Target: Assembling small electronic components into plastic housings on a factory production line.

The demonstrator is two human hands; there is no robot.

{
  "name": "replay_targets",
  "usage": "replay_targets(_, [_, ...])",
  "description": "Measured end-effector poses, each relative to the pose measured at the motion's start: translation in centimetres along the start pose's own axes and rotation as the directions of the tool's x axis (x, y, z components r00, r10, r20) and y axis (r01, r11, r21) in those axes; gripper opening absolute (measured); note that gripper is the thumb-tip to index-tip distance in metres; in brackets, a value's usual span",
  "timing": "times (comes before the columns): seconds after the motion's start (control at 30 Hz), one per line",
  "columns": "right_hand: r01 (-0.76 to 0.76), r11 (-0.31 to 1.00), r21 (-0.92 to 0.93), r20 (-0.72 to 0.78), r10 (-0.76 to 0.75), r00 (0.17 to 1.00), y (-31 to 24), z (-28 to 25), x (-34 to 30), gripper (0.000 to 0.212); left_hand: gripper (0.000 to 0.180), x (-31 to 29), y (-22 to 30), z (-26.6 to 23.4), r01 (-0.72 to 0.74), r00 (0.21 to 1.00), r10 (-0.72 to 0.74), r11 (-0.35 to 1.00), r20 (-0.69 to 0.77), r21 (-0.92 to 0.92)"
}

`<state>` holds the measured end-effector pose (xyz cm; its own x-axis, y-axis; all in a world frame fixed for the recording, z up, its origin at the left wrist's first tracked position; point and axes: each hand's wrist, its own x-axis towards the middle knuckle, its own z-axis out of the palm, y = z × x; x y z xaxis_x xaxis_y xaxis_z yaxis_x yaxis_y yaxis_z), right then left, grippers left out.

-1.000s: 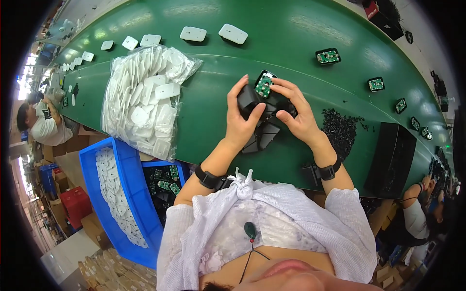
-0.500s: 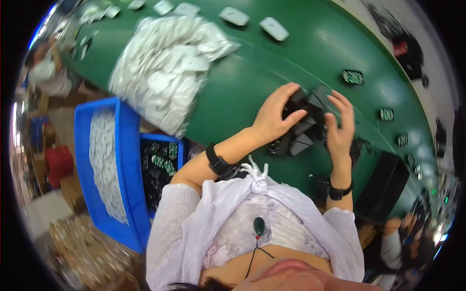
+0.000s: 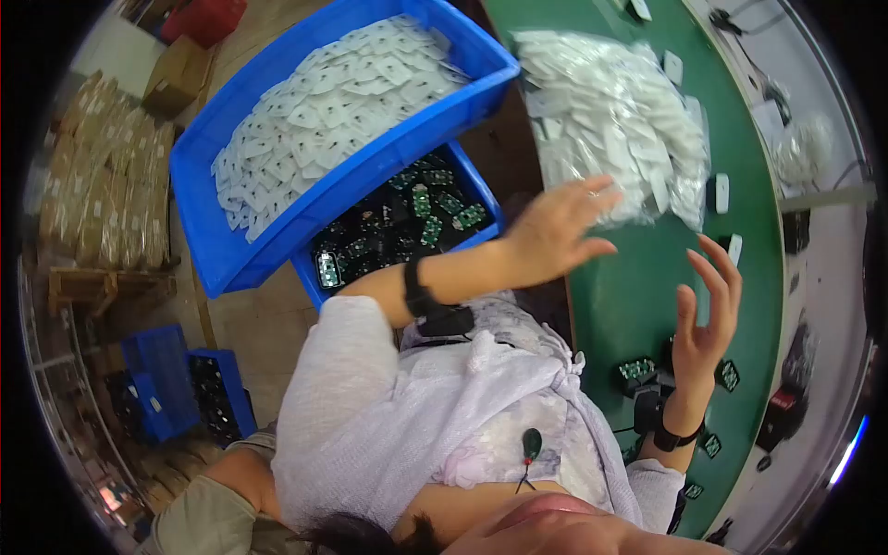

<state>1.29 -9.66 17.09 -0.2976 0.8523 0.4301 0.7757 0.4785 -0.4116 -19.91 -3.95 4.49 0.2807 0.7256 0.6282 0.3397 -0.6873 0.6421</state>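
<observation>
My left hand [image 3: 555,231] hovers open with fingers spread and holds nothing. It is at the near edge of the green table [image 3: 638,287], just beside a clear bag of white plastic parts [image 3: 620,120] and right of a small blue bin of black and green circuit pieces [image 3: 398,222]. My right hand [image 3: 703,314] is raised open over the table, empty, with black parts carrying green boards [image 3: 638,370] lying under its wrist. Both wrists wear black bands.
A large blue bin [image 3: 277,231] full of white parts sits over the small bin. Small white pieces [image 3: 721,192] lie on the table beyond the bag. Cardboard stacks [image 3: 102,203] and more blue crates [image 3: 166,379] stand on the floor at left.
Both hands have let go of the black part with the green board and spread open. My left hand has moved toward the bag, and the view has swung toward the bins.
</observation>
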Motion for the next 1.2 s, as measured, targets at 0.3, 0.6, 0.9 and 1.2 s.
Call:
replay_targets(0.3, [0.112, 0.928, 0.355, 0.181, -0.186, 0.966, -1.5, 14.0, 11.8, 0.025, 0.042, -2.9, -11.0, -20.9, 0.565, 0.793, -0.553, 0.824, -0.257, -0.032])
replay_targets(0.6, [-0.002, 0.891, 0.454, 0.313, -0.157, 0.937, -1.8, 18.5, 10.7, 0.02, 0.088, 1.7, -24.0, -16.6, 0.049, 0.864, -0.377, 0.722, 0.333, 0.69])
replay_targets(0.9, [-0.313, 0.834, 0.454, 0.262, 0.21, 0.942, 2.4, 14.8, 5.0, 0.017, 0.103, 7.6, -27.3, -13.0, -0.308, 0.39, -0.694, 0.521, 0.605, 0.796])
replay_targets(1.2, [-0.339, 0.825, 0.452, 0.219, 0.266, 0.939, 1.4, 13.6, 3.2, 0.013, 0.079, 7.1, -30.5, -13.5, -0.33, 0.46, -0.618, 0.547, 0.637, 0.769])
